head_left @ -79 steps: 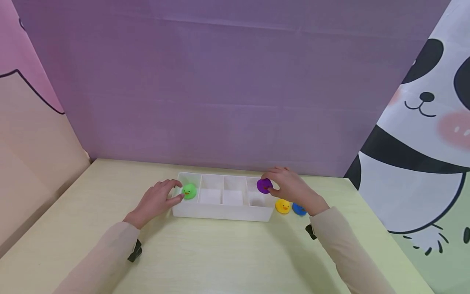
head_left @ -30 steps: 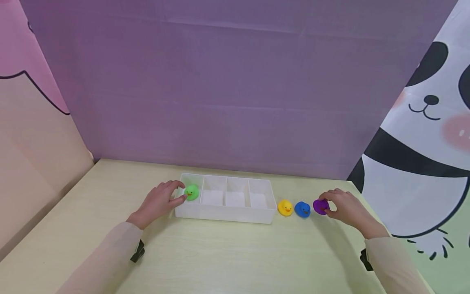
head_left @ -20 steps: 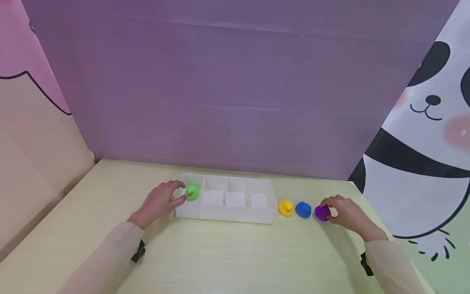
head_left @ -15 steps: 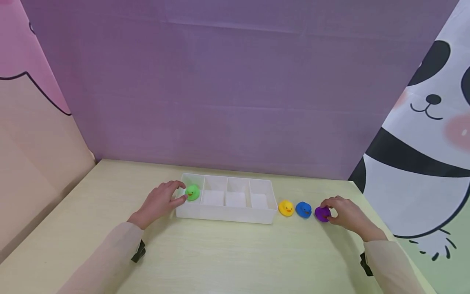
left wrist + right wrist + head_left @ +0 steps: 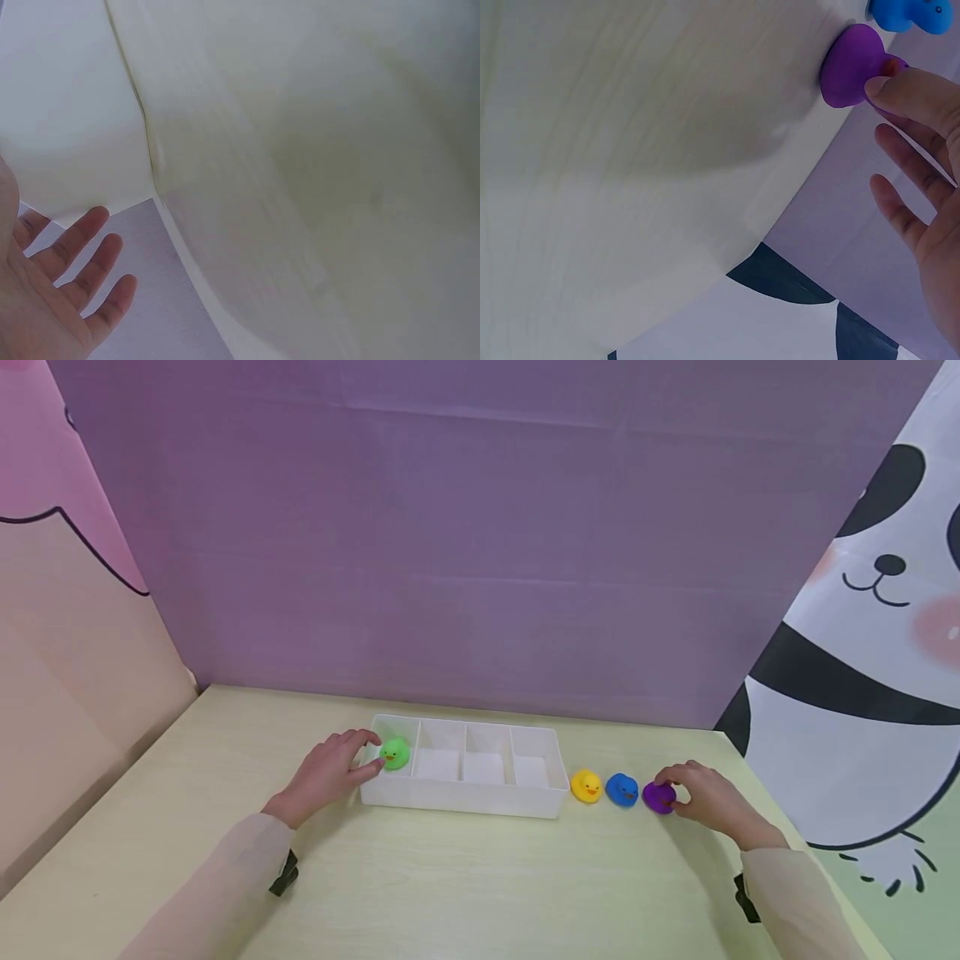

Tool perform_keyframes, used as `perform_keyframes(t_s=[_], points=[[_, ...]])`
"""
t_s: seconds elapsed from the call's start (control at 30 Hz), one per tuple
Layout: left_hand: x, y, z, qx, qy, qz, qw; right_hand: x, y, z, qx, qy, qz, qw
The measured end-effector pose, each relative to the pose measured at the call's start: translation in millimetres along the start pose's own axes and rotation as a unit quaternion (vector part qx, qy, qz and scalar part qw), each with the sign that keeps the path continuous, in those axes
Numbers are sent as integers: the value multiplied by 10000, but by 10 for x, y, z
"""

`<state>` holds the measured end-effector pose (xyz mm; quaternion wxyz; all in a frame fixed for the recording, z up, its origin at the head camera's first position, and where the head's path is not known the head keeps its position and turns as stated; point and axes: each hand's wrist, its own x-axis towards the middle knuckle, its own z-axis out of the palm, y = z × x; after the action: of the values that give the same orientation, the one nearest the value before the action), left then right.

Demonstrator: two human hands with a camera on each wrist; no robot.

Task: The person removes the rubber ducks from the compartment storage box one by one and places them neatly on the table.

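In the head view, my left hand [image 5: 322,777] reaches over the left end of a white divided tray [image 5: 465,797]. Its thumb and index finger pinch the near-left side of a green toy duck [image 5: 395,752] at the leftmost compartment. That duck does not show in the left wrist view, where the other fingers [image 5: 97,277] are spread. On the right, my right hand [image 5: 712,802] pinches a purple toy duck [image 5: 657,797] low at the table between thumb and index finger. Beside it sit a blue toy duck [image 5: 622,790] and a yellow toy duck [image 5: 586,786].
The light wooden table [image 5: 465,885] ends on the right at a slanting edge. A purple backdrop [image 5: 450,568] stands along its back. To the right is a panel with a printed panda [image 5: 892,693], to the left a pink and beige panel [image 5: 67,693].
My right hand has carried the purple duck from over the tray's rightmost compartment to the right and down, beside the blue duck. The left hand has kept its place at the green duck.
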<state>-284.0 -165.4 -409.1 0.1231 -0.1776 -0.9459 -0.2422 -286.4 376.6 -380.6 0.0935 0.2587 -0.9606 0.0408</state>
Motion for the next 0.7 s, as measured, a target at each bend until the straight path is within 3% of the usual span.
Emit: perform_keyframes(t_s=[0.3,0.7], points=[[1,-9,8,37,54,53,10000,17,5,0,108,-162,145,9997],[-1,-14,16,11,71,27,10000,29,22,17,-24,-48,40,10000]])
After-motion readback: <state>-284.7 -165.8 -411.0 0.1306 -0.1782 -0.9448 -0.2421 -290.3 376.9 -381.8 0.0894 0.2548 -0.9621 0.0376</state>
